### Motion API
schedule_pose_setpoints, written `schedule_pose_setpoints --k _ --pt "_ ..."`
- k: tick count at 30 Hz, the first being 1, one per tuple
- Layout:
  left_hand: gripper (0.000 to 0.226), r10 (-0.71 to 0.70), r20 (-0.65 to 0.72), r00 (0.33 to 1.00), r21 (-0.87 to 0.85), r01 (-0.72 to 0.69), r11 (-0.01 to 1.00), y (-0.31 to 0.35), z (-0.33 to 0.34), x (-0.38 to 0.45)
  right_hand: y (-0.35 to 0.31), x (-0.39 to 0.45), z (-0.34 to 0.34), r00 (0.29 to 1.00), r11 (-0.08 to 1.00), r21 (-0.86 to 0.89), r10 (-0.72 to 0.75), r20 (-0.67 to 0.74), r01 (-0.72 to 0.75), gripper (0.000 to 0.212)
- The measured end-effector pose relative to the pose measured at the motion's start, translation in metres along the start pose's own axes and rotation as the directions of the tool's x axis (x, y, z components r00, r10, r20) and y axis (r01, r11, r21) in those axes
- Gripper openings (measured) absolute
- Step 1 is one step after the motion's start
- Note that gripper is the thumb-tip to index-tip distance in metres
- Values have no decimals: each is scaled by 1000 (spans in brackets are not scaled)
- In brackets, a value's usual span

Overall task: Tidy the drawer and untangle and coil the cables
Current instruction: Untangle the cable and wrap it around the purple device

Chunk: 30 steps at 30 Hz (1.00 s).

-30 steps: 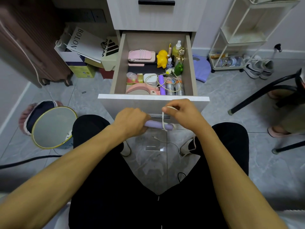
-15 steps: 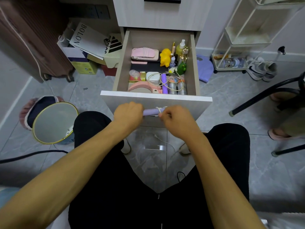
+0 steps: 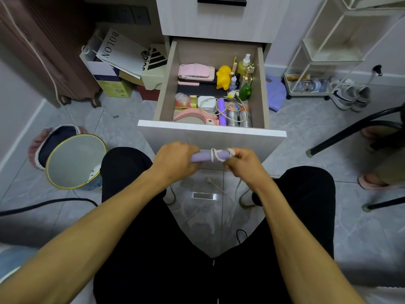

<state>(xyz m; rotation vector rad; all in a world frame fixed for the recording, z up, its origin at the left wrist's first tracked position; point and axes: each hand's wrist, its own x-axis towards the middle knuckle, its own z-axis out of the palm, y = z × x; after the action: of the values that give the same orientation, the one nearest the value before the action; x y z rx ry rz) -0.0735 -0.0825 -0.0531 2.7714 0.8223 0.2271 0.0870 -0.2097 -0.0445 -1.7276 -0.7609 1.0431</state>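
In front of the open drawer (image 3: 211, 130), the left hand (image 3: 175, 160) grips a purple stick (image 3: 202, 156); the right hand (image 3: 241, 164) pinches the white cable (image 3: 214, 155) looped around it. A nearby bag (image 3: 119, 49) reads "BOLON".

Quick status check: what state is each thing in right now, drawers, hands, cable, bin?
Lower drawer: pulled open, full of items.
Upper drawer: closed.
Purple device: held level in front of the lower drawer.
White cable: partly wound round the device, tail hanging down.
Left hand: closed on the device.
Right hand: pinching the cable.
Waste bin: upright, uncovered.
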Motion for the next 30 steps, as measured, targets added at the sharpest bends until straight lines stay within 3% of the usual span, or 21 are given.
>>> schedule_pose_setpoints --k 2,5,9,12,16,20,24,26,28,30 --pt "26 -153 12 988 -22 153 988 -1 5 2 10 -6 11 999 990 -135 -28 29 32 26" --pt "20 -249 100 963 128 236 963 -2 10 5 14 -13 22 987 895 -418 -129 97 158 32" --pt "16 -217 194 957 349 139 927 2 13 8 -3 -13 17 965 767 -586 -221 141 262 31" --pt "14 -125 255 959 378 21 926 5 6 13 -21 -7 5 952 732 -611 -266 150 301 28" --pt "13 7 327 945 399 -144 906 11 -14 12 -26 4 -8 966 814 -521 -189 178 255 27" --pt "18 105 320 941 332 -215 918 4 -27 7 -17 3 -4 976 976 -183 -78 202 116 18" --pt "22 43 271 962 215 -104 971 2 -16 -4 -3 0 8 983 1000 27 -20 180 15 24" --pt "28 -46 209 977 37 39 999 1 -7 -9 5 0 12 982 994 94 39 184 -57 24" --pt "38 -173 126 977 -191 195 962 -1 -2 -7 12 -2 17 977 982 143 97 188 -125 28" --pt "44 -267 124 955 -241 291 926 1 1 1 15 -5 22 986 991 92 85 142 -99 31"
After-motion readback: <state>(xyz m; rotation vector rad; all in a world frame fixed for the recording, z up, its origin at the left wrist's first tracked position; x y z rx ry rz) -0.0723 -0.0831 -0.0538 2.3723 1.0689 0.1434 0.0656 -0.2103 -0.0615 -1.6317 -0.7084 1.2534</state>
